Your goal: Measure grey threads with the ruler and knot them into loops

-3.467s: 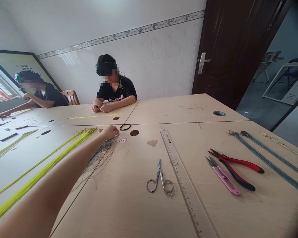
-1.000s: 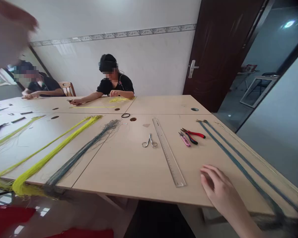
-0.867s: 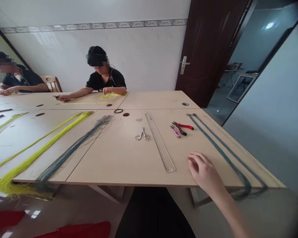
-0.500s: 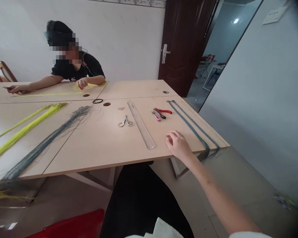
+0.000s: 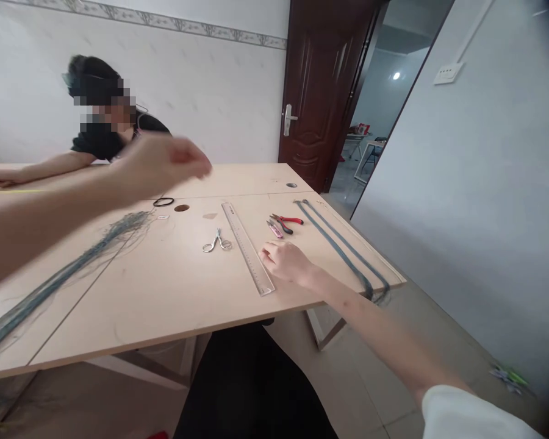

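A pale wood-look table [image 5: 160, 292] is stretching out around my right fingers [image 5: 266, 255], and a clear ruler [image 5: 247, 247] is lying just beside them. To their left, past it, silver scissors [image 5: 218, 242] are resting; well farther left, a blue-grey thread bundle [image 5: 77, 266] is trailing. Just beyond my fingers, pink snips [image 5: 275, 230] and red-handled pliers [image 5: 291, 220] are lying close together. To my fingers' right, two bluish bundles [image 5: 336, 244] and pale strands [image 5: 366, 242] are running toward the edge. Beyond and left, a black ring [image 5: 163, 202], a small label [image 5: 163, 217] and a brownish scrap [image 5: 210, 216] are sitting.

Craft wkshp: tbl [image 5: 160, 283] w/ pliers [image 5: 280, 219], scissors [image 5: 218, 235], thread bundles [image 5: 85, 257].
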`<state>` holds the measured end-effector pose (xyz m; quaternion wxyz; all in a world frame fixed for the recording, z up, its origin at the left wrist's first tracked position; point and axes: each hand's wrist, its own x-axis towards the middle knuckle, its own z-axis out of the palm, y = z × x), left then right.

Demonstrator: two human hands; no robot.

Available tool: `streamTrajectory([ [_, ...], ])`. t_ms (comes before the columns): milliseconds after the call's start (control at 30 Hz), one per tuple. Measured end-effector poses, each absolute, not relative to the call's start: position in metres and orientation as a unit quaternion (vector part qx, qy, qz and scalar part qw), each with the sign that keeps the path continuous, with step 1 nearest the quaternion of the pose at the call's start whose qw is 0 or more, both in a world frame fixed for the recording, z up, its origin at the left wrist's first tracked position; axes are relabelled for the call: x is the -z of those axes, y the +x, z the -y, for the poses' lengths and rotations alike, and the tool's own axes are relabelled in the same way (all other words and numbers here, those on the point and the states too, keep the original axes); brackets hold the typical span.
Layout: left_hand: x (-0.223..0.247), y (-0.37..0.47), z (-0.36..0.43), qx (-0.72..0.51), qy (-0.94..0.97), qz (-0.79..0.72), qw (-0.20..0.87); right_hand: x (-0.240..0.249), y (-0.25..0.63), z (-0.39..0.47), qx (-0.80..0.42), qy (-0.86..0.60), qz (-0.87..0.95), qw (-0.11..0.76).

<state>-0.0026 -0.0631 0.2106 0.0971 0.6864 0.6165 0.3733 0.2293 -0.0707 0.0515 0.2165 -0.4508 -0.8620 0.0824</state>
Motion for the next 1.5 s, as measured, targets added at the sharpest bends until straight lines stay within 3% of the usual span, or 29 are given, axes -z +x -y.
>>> streamTrajectory([
  [200,-0.104,0.024,0.023,-0.413,0.699,-0.520,0.265,-0.053,0.201,0.017,-0.211,-0.398,0.823,0.346],
  [367,-0.041,0.018,0.003,-0.464,0.636,-0.508,0.351,-0.034,0.193,-0.006,-0.302,-0.391,0.777,0.389],
  [600,-0.030,0.018,0.015,-0.466,0.585,-0.481,0.457,-0.030,0.196,0.006,-0.389,-0.384,0.744,0.386],
  [900,-0.032,0.021,0.025,-0.467,0.575,-0.437,0.510,-0.030,0.193,0.020,-0.453,-0.357,0.725,0.376],
  [1067,-0.032,0.023,0.026,-0.437,0.635,-0.429,0.470,-0.029,0.192,0.020,-0.456,-0.363,0.726,0.366],
  [1300,-0.041,-0.004,0.017,-0.333,0.792,-0.458,0.229,-0.032,0.198,0.015,-0.428,-0.411,0.695,0.407],
  [1500,-0.031,-0.012,0.013,-0.217,0.844,-0.470,0.139,-0.033,0.202,0.013,-0.426,-0.433,0.679,0.413],
])
